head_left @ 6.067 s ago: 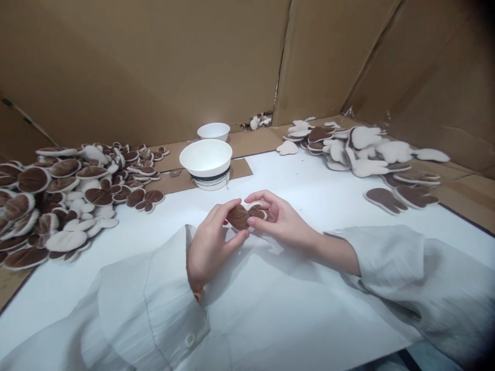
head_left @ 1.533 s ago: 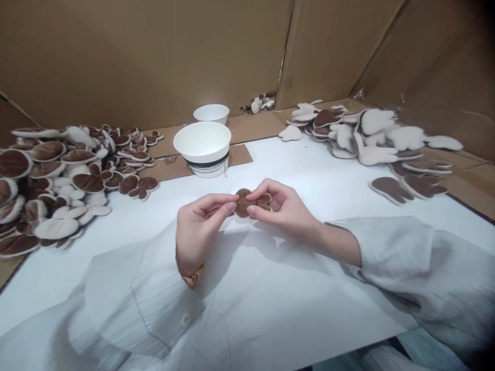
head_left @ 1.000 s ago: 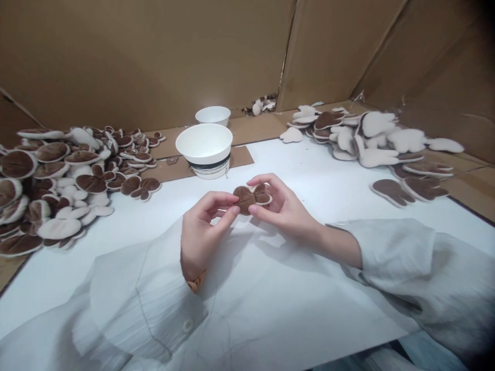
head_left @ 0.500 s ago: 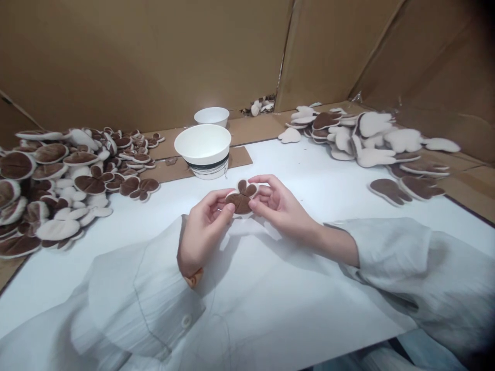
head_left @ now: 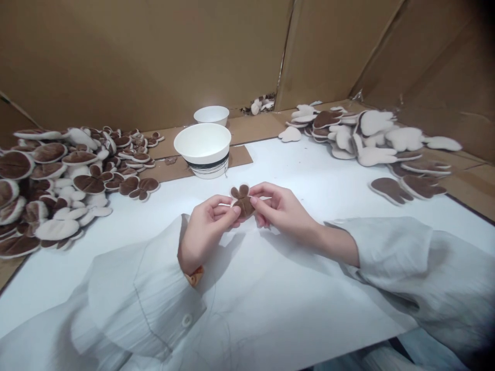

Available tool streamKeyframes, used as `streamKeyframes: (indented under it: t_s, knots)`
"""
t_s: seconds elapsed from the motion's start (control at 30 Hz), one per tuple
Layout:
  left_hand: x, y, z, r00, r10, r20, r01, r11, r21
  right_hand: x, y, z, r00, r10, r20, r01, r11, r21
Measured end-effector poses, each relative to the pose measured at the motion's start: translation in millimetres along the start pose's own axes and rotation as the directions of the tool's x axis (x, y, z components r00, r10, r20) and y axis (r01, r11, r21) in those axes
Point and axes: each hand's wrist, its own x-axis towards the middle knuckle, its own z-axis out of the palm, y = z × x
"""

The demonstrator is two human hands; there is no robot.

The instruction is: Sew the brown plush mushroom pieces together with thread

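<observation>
Between my two hands is a small brown plush paw-shaped piece (head_left: 243, 201) with a pale edge, its rounded lobes pointing away from me. My left hand (head_left: 209, 224) pinches its left side, thumb on the brown face and fingers behind. On the right side, my right hand (head_left: 284, 208) grips it the same way, thumb and index finger at the edge. The piece is held a little above the white table sheet (head_left: 278, 288). Parts of its sides are covered by my fingers.
A white paper bowl (head_left: 203, 141) with dark thread wound round it stands beyond my hands, with a second bowl (head_left: 212, 115) behind. Brown-and-cream plush pieces (head_left: 58, 230) are heaped left; flat unstitched-looking pieces (head_left: 375, 123) pile up right. Cardboard walls (head_left: 154, 56) enclose the back.
The plush piece has turned slightly between my fingers, so its lobes show more upright. My fingertips have shifted a little along its edges; both hands still hold it.
</observation>
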Motion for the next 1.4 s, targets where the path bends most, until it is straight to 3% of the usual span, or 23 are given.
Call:
streamKeyframes:
  t_s: [0.17, 0.27, 0.43, 0.53, 0.67, 0.8, 1.07, 1.4]
  knots:
    - [-1, -2, 2.8, 0.999, -0.001, 0.040, -0.001, 0.999, 0.043, -3, 1, 4, 0.997, -0.077, -0.017, 0.075, 0.995, -0.066]
    - [-1, -1, 3.4, 0.998, 0.015, 0.061, -0.020, 0.996, 0.087, -3, -2, 5, 0.998, -0.063, -0.030, 0.060, 0.994, -0.093]
    - [2, 1, 1.1, 0.992, 0.013, 0.122, -0.023, 0.997, 0.079, 1, -7, 3, 0.997, 0.077, 0.030, -0.080, 0.991, 0.110]
    - [2, 2, 1.1, 0.994, 0.037, 0.100, -0.050, 0.990, 0.130, 2, -6, 3, 0.997, 0.071, 0.037, -0.076, 0.982, 0.173]
    - [1, 2, 2.7, 0.993, 0.118, 0.001, -0.117, 0.985, 0.125, 0, -5, 3, 0.999, -0.016, 0.029, 0.015, 1.000, 0.018]
    - [-1, 2, 4.3, 0.990, 0.141, -0.019, -0.133, 0.967, 0.215, -3, -5, 3, 0.999, -0.030, 0.034, 0.032, 0.997, -0.063]
    - [-5, 7, 5.5, 0.988, 0.156, -0.005, -0.151, 0.964, 0.218, 3, -5, -2, 0.969, 0.017, 0.248, -0.083, 0.963, 0.256]
    - [-5, 7, 2.8, 0.982, 0.171, 0.084, -0.179, 0.979, 0.101, 8, 0, -4, 0.914, -0.010, 0.406, -0.173, 0.894, 0.413]
